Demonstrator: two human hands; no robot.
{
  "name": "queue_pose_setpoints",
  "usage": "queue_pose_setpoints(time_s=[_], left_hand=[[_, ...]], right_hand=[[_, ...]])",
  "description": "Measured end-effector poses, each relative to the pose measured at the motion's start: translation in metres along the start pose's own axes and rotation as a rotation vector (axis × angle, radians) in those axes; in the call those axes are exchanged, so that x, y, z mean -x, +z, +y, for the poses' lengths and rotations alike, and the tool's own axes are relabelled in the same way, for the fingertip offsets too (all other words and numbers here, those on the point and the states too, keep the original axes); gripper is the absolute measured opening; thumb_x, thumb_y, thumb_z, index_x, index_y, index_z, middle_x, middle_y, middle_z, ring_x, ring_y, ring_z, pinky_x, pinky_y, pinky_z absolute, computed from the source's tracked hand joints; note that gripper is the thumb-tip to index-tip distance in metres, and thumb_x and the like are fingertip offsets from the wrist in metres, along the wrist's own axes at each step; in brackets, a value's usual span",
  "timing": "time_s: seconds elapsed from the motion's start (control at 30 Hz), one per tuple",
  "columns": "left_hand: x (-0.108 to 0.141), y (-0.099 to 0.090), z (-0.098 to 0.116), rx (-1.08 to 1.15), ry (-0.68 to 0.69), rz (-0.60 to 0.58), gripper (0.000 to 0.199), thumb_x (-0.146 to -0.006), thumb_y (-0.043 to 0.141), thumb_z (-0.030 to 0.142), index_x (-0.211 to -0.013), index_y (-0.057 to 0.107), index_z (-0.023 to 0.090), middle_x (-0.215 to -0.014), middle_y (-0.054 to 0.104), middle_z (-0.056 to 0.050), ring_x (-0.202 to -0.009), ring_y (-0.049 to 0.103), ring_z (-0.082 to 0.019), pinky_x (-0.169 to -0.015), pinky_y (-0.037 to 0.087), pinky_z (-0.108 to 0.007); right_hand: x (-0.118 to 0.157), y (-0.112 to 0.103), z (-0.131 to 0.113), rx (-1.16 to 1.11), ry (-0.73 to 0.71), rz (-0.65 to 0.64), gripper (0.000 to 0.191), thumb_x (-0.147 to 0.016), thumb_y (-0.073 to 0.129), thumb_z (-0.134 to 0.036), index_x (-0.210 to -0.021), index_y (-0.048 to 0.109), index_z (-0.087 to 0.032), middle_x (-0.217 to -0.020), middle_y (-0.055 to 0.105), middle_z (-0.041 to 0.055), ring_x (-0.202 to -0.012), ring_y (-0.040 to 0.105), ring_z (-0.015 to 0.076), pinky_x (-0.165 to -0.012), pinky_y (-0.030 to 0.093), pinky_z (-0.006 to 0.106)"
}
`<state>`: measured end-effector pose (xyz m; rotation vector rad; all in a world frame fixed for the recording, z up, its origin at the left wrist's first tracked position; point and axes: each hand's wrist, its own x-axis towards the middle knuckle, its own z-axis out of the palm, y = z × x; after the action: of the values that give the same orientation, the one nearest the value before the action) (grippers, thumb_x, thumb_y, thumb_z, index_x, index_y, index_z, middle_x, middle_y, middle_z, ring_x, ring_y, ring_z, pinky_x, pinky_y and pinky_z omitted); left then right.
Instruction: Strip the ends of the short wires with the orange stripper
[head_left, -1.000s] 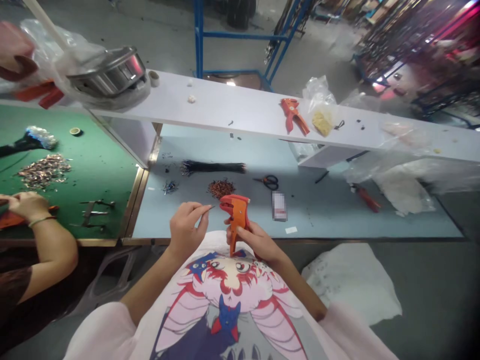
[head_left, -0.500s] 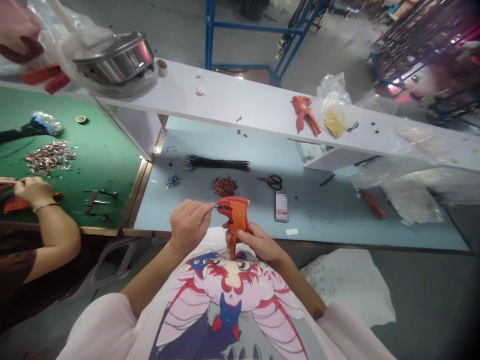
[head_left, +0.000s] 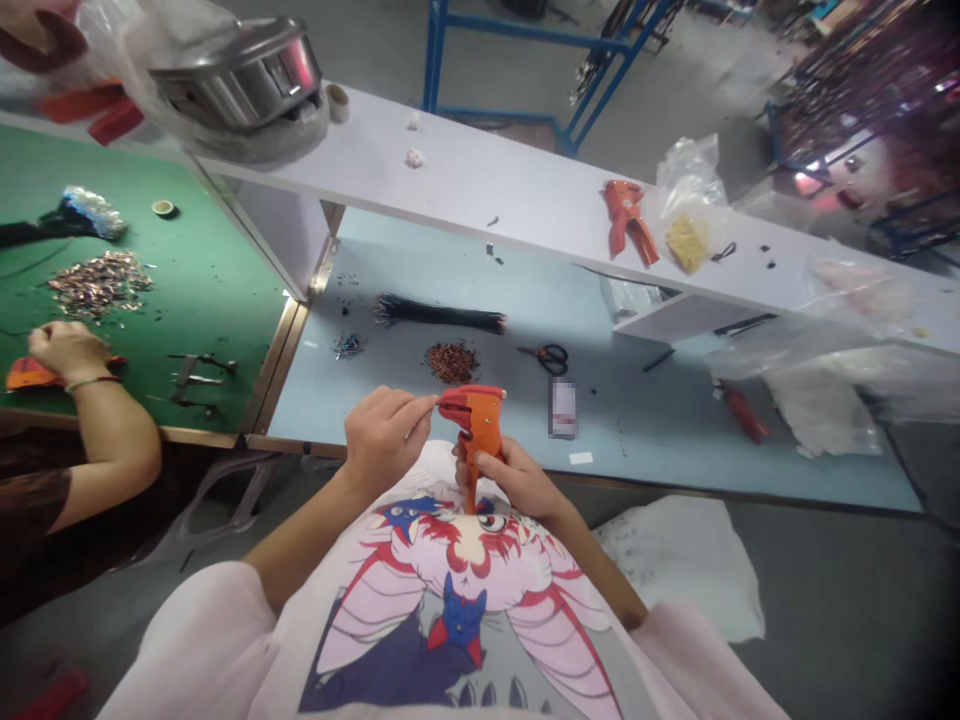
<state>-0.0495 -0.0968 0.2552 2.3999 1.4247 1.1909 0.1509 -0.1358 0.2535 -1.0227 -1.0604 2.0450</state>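
Note:
My right hand (head_left: 517,480) is wrapped round the handles of an orange and red wire stripper (head_left: 484,428), held upright in front of my shirt. My left hand (head_left: 384,430) pinches a thin dark wire, mostly hidden by the fingers, with its fingertips right at the stripper's red jaws. Past the tool, a pile of small copper-coloured pieces (head_left: 451,362) lies on the blue-grey bench mat (head_left: 420,400). Behind that pile lies a bundle of black wires (head_left: 450,315). Black-handled scissors (head_left: 553,358) and a blurred-out rectangular item (head_left: 563,410) are to the right.
A white shelf (head_left: 525,200) crosses behind the bench, bearing another orange stripper (head_left: 628,222), a plastic bag with yellow contents (head_left: 686,243) and a metal tin (head_left: 244,80). At the left green bench, a co-worker's hand (head_left: 71,352) rests by an orange tool (head_left: 31,375).
My left fingertips have come closer to the stripper's jaws, and less of the wire shows. The whole view has shifted slightly. The co-worker's hand has moved a little.

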Motion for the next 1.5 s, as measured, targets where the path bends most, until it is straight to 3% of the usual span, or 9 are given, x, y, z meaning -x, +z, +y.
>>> queue_pose_setpoints(time_s=[0.23,0.37,0.53,0.83,1.0,1.1,1.17,1.3,1.5], left_hand=[[0.002,-0.001,-0.002,0.032,0.023,0.014,0.016,-0.078,0.060,0.013,-0.092,0.063,0.019,-0.076,0.068,-0.001,-0.069,0.056,-0.015,-0.066,0.042,-0.028],[0.003,-0.003,-0.002,0.045,0.021,0.014,0.011,-0.078,0.060,0.014,-0.087,0.063,0.019,-0.074,0.068,-0.001,-0.068,0.056,-0.014,-0.066,0.042,-0.029],[0.002,-0.004,-0.001,0.049,0.013,-0.005,0.009,-0.078,0.059,0.014,-0.085,0.063,0.019,-0.074,0.068,-0.001,-0.069,0.056,-0.015,-0.067,0.042,-0.029],[0.002,-0.004,0.000,0.088,-0.025,0.006,0.009,-0.080,0.055,0.014,-0.083,0.062,0.018,-0.074,0.067,-0.003,-0.069,0.057,-0.014,-0.067,0.044,-0.027],[0.004,-0.003,-0.002,0.067,-0.025,-0.003,0.008,-0.079,0.057,0.013,-0.082,0.063,0.018,-0.072,0.066,-0.002,-0.069,0.056,-0.014,-0.066,0.044,-0.027],[0.006,-0.001,-0.005,0.057,-0.037,-0.015,0.008,-0.079,0.057,0.014,-0.081,0.063,0.018,-0.071,0.066,-0.002,-0.068,0.056,-0.014,-0.066,0.043,-0.026],[0.007,0.000,-0.007,0.058,-0.050,-0.005,0.008,-0.079,0.057,0.014,-0.081,0.063,0.018,-0.070,0.065,-0.002,-0.068,0.056,-0.014,-0.066,0.044,-0.026],[0.009,-0.001,-0.011,0.083,-0.090,0.022,0.009,-0.079,0.057,0.014,-0.083,0.064,0.019,-0.071,0.066,-0.002,-0.068,0.057,-0.013,-0.066,0.044,-0.026],[0.009,-0.003,-0.009,0.164,-0.103,0.092,0.010,-0.077,0.060,0.013,-0.083,0.065,0.020,-0.075,0.069,-0.001,-0.068,0.059,-0.013,-0.066,0.046,-0.026]], right_hand=[[0.001,0.005,-0.002,0.072,0.013,-0.018,0.027,-0.084,0.058,-0.038,-0.095,0.055,-0.013,-0.064,0.061,0.0015,-0.055,0.059,0.0134,-0.054,0.049,0.026],[0.000,0.009,-0.002,0.090,0.009,-0.016,0.024,-0.084,0.057,-0.038,-0.082,0.054,-0.014,-0.060,0.059,-0.0002,-0.052,0.058,0.0125,-0.053,0.049,0.026],[-0.001,0.013,0.001,0.126,0.011,-0.023,0.033,-0.086,0.054,-0.040,-0.066,0.052,-0.014,-0.052,0.056,-0.0001,-0.048,0.056,0.0121,-0.050,0.047,0.024],[0.000,0.014,0.000,0.151,-0.004,0.001,0.038,-0.085,0.055,-0.042,-0.059,0.052,-0.015,-0.046,0.055,0.0002,-0.044,0.052,0.0107,-0.049,0.044,0.023],[-0.003,0.018,0.007,-0.011,0.026,0.084,0.041,-0.083,0.057,-0.042,-0.053,0.042,-0.018,-0.038,0.040,-0.0065,-0.033,0.039,0.0067,-0.039,0.037,0.021],[-0.006,0.017,0.010,-0.122,0.040,0.077,0.033,-0.081,0.059,-0.040,-0.063,0.046,-0.017,-0.045,0.045,-0.0052,-0.039,0.045,0.0085,-0.043,0.042,0.023],[-0.007,0.014,0.008,-0.213,0.030,0.088,0.025,-0.079,0.063,-0.037,-0.077,0.051,-0.015,-0.057,0.054,-0.0017,-0.051,0.054,0.0117,-0.053,0.049,0.028],[-0.006,0.003,0.002,-0.360,0.005,0.176,0.030,-0.074,0.069,-0.032,-0.093,0.052,-0.016,-0.074,0.058,0.0005,-0.067,0.059,0.0147,-0.072,0.052,0.037],[0.000,0.002,0.001,-0.189,0.087,0.153,0.027,-0.078,0.066,-0.032,-0.094,0.053,-0.014,-0.076,0.061,0.0031,-0.069,0.063,0.0182,-0.065,0.053,0.035]])
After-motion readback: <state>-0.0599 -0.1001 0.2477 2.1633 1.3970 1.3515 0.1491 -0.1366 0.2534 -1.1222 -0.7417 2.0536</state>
